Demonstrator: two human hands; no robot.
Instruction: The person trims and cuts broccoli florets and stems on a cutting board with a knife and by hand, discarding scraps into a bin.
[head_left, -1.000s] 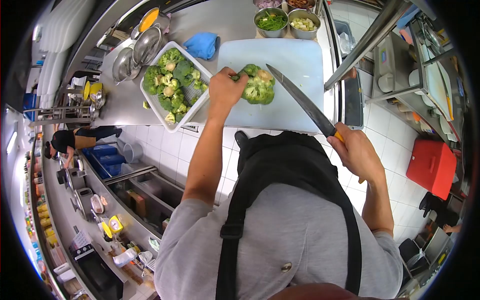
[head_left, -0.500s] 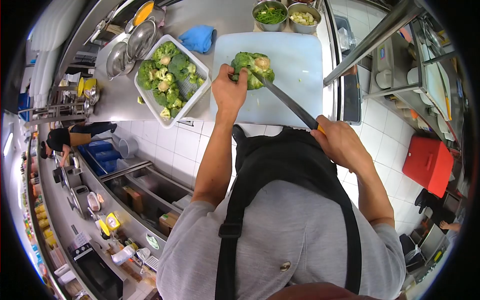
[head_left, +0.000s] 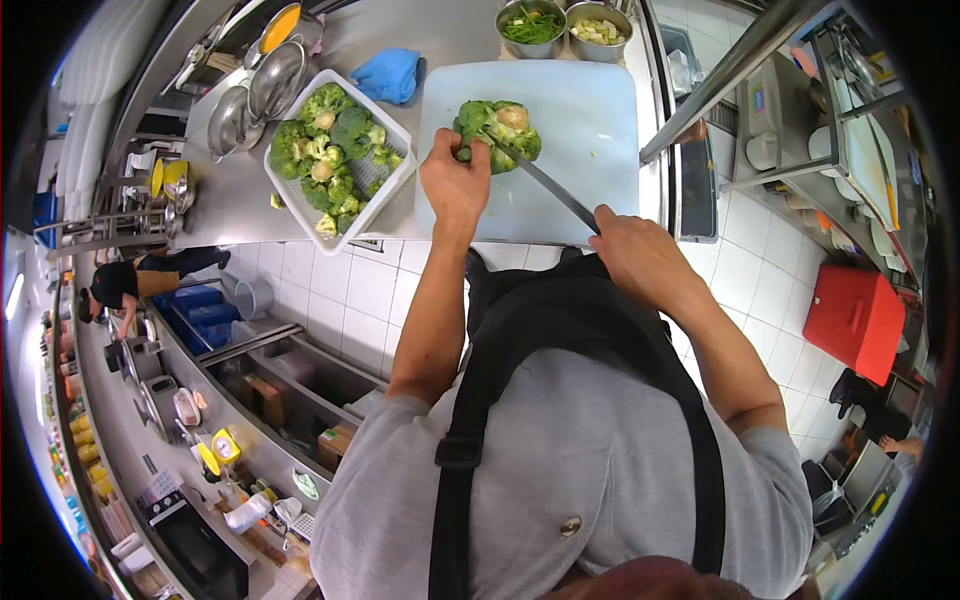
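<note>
A head of broccoli (head_left: 515, 130) lies on the pale cutting board (head_left: 590, 190) with its cut stem showing. My left hand (head_left: 456, 178) grips its left side, fingers and thumb closed on it. In my right hand (head_left: 640, 258) is a knife (head_left: 552, 188), held by the handle, which my fingers hide. The blade slants up and left, and its front part is at the broccoli's lower side. How deep the tip sits, I cannot tell. To the left stands a white perforated basket (head_left: 385, 205) with several broccoli pieces (head_left: 325, 160) in it.
Behind the board are a blue cloth (head_left: 388, 76), a bowl of green cut vegetables (head_left: 533, 27) and a bowl of pale chunks (head_left: 599, 33). Metal strainers (head_left: 275, 85) sit at the back left. A metal post (head_left: 735, 80) rises on the right. Another person (head_left: 120, 280) stands far left.
My right hand has moved left and slightly up, bringing the knife's handle closer to the broccoli. My left hand keeps its hold. The whole view has shifted slightly.
</note>
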